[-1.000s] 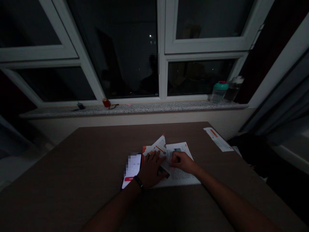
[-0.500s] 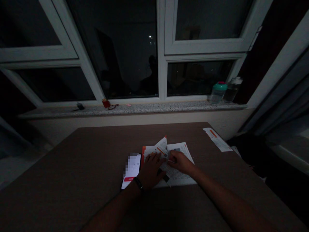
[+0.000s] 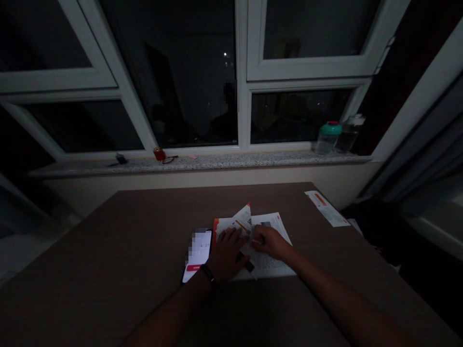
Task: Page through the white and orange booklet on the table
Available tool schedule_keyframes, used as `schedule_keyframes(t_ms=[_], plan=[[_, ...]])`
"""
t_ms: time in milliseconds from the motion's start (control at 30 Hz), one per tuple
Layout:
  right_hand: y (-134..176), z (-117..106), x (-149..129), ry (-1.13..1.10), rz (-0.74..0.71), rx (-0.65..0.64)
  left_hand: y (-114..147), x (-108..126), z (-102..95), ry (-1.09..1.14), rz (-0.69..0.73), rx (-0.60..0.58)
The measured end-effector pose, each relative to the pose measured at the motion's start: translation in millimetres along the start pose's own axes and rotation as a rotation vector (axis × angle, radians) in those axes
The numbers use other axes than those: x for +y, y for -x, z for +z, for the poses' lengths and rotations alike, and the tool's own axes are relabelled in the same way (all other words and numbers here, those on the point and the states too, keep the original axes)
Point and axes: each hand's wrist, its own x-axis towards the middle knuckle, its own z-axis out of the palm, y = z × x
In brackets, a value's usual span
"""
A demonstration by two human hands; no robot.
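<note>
Printed sheets or a thin booklet with orange marks lie on the table. On their left part, a folded piece of printed paper rises to a pointed orange tip. My left hand rests flat across this folded paper, fingers spread, a dark band on the wrist. Beside its fingertips, my right hand is closed at the paper's right-hand edge. A small pale bit shows at its fingers; what they grip, if anything, is unclear. Below my left thumb is a dark patch, too dim to identify.
A lit phone lies just left of the papers. A torn printed strip lies by the table's right edge. On the windowsill stand a teal-lidded bottle, a clear bottle and a small red object.
Almost nothing differs. Both hands keep their places on the papers, and the view has shifted very slightly.
</note>
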Motion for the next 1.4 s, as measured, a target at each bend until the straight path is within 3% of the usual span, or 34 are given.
schedule_keyframes(t_ms=[67, 167, 467, 600, 767, 867, 967, 1067, 1200, 1400], plan=[[-3, 2, 4, 0.026, 0.062, 0.092, 0, -1, 0.7, 0.0, 0.004, 0.002], [-4, 3, 8, -0.01, 0.102, 0.109, 1, -1, -0.7, 0.006, 0.019, 0.028], [8, -3, -3, -0.055, -0.047, -0.127, -5, 12, -18.3, 0.071, 0.015, 0.021], [6, -1, -3, -0.044, -0.029, -0.082, -4, 7, -10.0, 0.09, 0.028, 0.057], [2, 3, 5, -0.039, 0.033, 0.076, -3, 1, 0.8, 0.073, 0.063, 0.04], [0, 2, 6, -0.03, 0.031, 0.135, -2, 2, -0.9, 0.071, 0.058, 0.044], [1, -1, 1, -0.056, 0.013, 0.18, -1, 5, -5.4, 0.061, -0.009, 0.121], [4, -4, -6, -0.128, -0.062, 0.155, 1, 6, -7.1, 0.036, -0.112, 0.224], [7, -5, -10, -0.095, -0.148, -0.006, 2, 2, -3.8, 0.031, -0.148, 0.222], [6, -7, 4, 0.033, -0.022, 0.117, 2, 1, -0.5, 0.071, -0.113, 0.201]])
